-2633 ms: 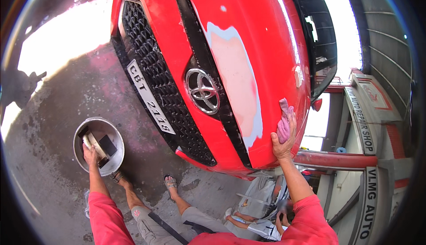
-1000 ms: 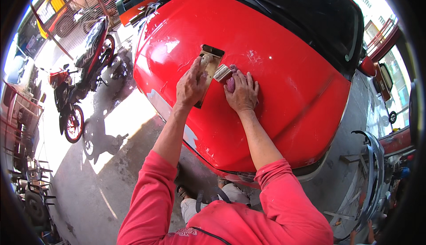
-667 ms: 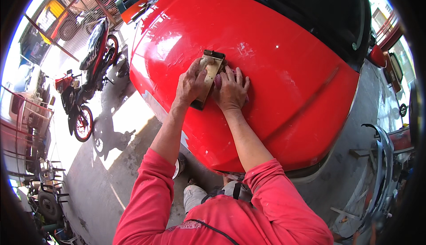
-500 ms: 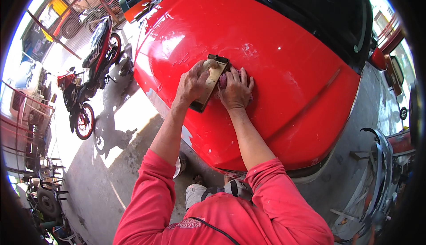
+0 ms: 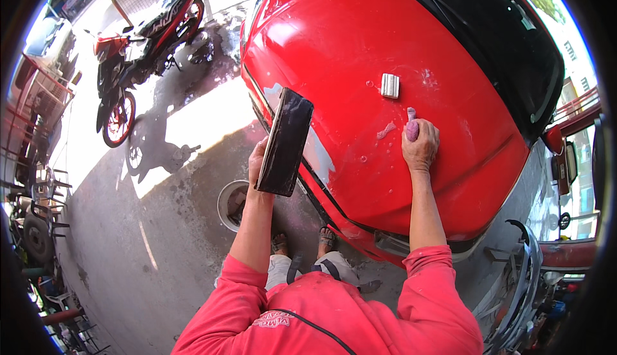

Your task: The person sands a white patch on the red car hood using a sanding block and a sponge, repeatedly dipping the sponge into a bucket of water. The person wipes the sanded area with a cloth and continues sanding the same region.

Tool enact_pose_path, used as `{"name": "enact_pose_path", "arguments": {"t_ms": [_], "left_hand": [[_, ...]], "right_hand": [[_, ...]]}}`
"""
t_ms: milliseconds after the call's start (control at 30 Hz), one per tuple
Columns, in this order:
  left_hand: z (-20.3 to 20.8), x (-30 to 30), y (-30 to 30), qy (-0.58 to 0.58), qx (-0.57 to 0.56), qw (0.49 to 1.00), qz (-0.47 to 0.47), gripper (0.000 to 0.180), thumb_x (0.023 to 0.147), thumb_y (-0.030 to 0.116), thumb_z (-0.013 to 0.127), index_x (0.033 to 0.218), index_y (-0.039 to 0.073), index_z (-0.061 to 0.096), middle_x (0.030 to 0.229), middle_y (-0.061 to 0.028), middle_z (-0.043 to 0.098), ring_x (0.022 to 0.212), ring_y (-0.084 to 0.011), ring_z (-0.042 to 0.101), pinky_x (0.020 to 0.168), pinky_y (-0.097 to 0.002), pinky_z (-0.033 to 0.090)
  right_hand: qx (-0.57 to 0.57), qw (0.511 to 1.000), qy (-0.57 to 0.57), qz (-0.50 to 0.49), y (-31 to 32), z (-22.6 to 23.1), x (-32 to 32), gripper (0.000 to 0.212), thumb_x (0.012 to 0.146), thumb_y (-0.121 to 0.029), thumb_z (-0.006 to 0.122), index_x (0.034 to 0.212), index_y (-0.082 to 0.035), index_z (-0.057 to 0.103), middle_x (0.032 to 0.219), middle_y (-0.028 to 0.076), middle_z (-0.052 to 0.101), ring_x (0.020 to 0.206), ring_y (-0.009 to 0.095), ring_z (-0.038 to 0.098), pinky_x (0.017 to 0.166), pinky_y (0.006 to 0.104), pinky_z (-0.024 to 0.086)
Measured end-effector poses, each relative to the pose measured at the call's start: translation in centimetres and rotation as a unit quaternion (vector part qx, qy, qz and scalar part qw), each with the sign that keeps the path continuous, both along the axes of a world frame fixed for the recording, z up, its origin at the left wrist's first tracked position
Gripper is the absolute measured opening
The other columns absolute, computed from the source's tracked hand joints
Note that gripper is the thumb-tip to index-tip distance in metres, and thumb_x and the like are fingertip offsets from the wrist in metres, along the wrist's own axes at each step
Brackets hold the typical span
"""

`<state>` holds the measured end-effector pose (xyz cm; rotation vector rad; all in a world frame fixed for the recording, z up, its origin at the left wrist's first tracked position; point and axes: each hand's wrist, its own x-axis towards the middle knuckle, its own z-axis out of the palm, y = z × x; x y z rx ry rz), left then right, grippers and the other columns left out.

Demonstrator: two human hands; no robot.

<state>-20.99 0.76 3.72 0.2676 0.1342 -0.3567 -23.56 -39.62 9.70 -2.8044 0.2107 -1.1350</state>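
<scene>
My left hand grips a long sanding block, raised off the car and tilted, its dark flat face showing. Most of those fingers are hidden behind it. On the red car hood, my right hand is closed around a pinkish-purple sponge pressed to the paint. A small pale ridged block lies on the hood just beyond this hand. Wet streaks and drops surround the sponge. Along the hood's left edge runs a grey bare patch.
Below my left forearm, a round bucket stands on the concrete floor beside my feet. A red-and-black motorcycle is parked at the left. The dark windshield borders the hood at the far right. Loose bumpers lean at the right.
The sanding block has left the hood in my left hand, moving left and turning its dark face into view. My right hand has shifted right with the sponge. The pale block is now visible.
</scene>
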Motion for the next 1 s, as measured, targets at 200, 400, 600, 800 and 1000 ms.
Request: {"name": "enact_pose_path", "arguments": {"t_ms": [200,400,600,800,1000], "left_hand": [[-1.0,2.5,0.4,0.025,0.233,0.967,0.1,0.052,0.108,0.021,0.051,0.159,0.01,0.047,0.084,-0.003,0.054,0.061,-0.0118,0.052,0.057,-0.0279,0.053],[-4.8,-1.9,-8.9,-0.21,0.639,0.701,0.238,0.08,0.1,0.013,0.06,0.172,0.008,0.025,0.167,-0.0229,0.045,0.136,-0.0388,0.064,0.115,-0.0419,0.05],[-4.3,-5.7,-12.6,-0.186,0.591,0.764,0.179,0.067,0.107,0.016,0.053,0.168,0.001,0.029,0.169,-0.0257,0.042,0.156,-0.042,0.044,0.13,-0.0472,0.032],[-3.2,17.0,2.8,-0.074,0.587,0.792,0.149,0.064,0.103,0.018,0.05,0.165,0.01,0.035,0.118,-0.02,0.071,0.075,-0.0218,0.071,0.068,-0.0394,0.061],[-4.1,-8.4,-13.9,-0.127,0.639,0.735,0.187,0.064,0.104,0.015,0.053,0.164,0.002,0.038,0.165,-0.0236,0.047,0.156,-0.0395,0.042,0.132,-0.0456,0.027]], "right_hand": [[0.151,0.982,0.077,0.085,6.8,3.4,2.3,0.029,0.085,-0.016,0.081,0.107,-0.006,0.064,0.104,0.018,0.071,0.096,0.041,0.071,0.084,0.0498,0.058],[-0.04,0.986,0.148,0.061,4.2,2.5,-0.7,0.078,0.079,-0.059,0.089,0.137,-0.014,0.063,0.141,0.015,0.065,0.134,0.041,0.058,0.111,0.0552,0.047],[-0.023,0.992,0.127,0.001,-4.5,-1.2,-13.5,0.086,0.082,-0.065,0.084,0.148,-0.015,0.06,0.157,0.016,0.058,0.15,0.045,0.048,0.125,0.0631,0.034],[0.022,0.996,0.075,0.031,-1.5,-1.9,-9.9,0.063,0.086,-0.046,0.082,0.139,-0.015,0.067,0.152,0.015,0.063,0.148,0.043,0.052,0.124,0.063,0.036],[0.02,0.996,0.087,-0.019,-3.1,-1.8,-11.6,0.056,0.085,-0.041,0.081,0.133,-0.015,0.07,0.152,0.012,0.064,0.148,0.041,0.053,0.125,0.0616,0.037]]}}
